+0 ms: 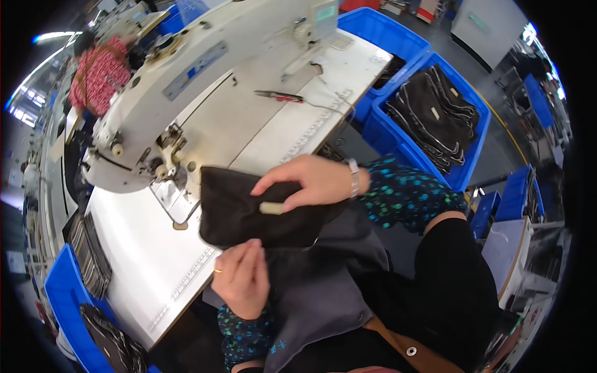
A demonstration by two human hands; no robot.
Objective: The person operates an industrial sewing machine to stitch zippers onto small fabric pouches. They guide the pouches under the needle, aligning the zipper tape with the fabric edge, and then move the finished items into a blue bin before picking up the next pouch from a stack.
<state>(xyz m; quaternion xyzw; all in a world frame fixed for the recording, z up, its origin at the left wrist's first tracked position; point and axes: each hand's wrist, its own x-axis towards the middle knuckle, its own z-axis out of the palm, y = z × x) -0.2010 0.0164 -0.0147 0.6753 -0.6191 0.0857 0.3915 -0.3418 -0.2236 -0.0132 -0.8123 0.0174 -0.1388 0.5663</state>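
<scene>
Across a white table's (pixel 140 248) near edge, before a sewing machine (pixel 196 69), a dark cloth (pixel 239 217) lies, seemingly kept flat by a worker's half-open right hand (pixel 320 180) atop it and left hand (pixel 241 276), fingertips pinching its near edge, with a pale tab (pixel 271 208) at the right thumb.

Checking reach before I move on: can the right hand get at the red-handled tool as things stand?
Probably yes: the tool lies uncovered, with only flat tabletop seen between it and the right hand. The fingers would likely have to leave the dark cloth first.
</scene>
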